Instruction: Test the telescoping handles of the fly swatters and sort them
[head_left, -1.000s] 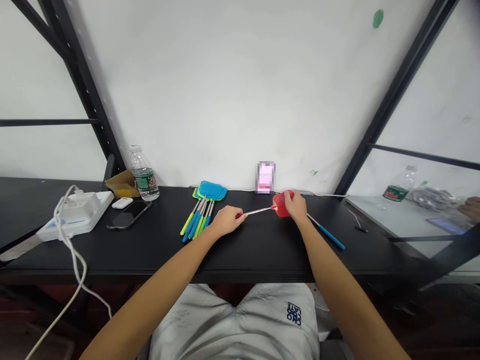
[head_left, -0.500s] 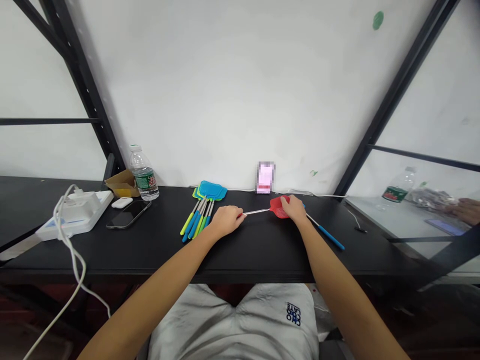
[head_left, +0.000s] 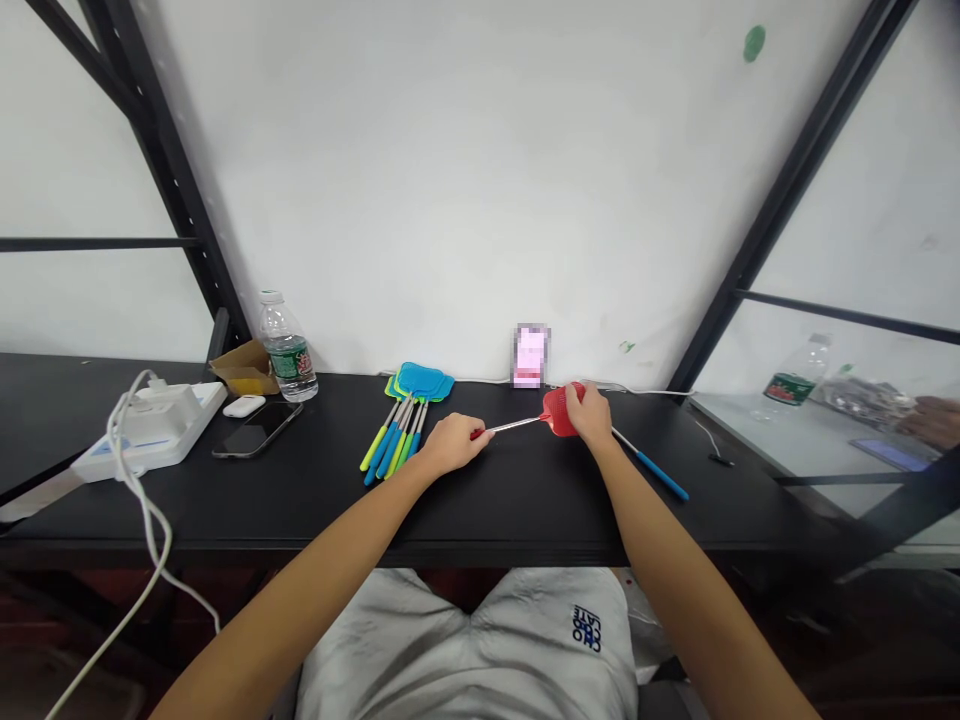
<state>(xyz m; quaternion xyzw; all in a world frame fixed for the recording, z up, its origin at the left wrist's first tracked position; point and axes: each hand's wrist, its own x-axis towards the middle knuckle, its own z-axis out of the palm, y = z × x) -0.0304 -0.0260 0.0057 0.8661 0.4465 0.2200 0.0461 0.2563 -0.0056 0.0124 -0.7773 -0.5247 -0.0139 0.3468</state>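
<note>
A red fly swatter [head_left: 559, 412] lies sideways between my two hands, just above or on the black table. My left hand [head_left: 454, 442] is closed round its red handle, most of which the fingers hide. At the other end, my right hand [head_left: 589, 414] grips the edge of the red mesh head. A thin silver shaft joins the two ends. Partly behind my right hand lies another swatter with a blue handle [head_left: 660, 475]; its head is hidden. Left of my left hand, several blue and yellow-green fly swatters [head_left: 421, 380] lie in a pile, heads toward the wall.
A phone with a blurred screen [head_left: 529, 356] leans on the wall. On the left are a water bottle [head_left: 289, 355], a cardboard box [head_left: 246, 368], a dark phone [head_left: 257, 430], a white case [head_left: 244, 406] and a power strip [head_left: 154, 430]. Another person's hand [head_left: 930, 422] shows at far right.
The red mesh head has turned slightly in my right hand, and shifted a touch to the right. My left hand keeps its hold on the handle.
</note>
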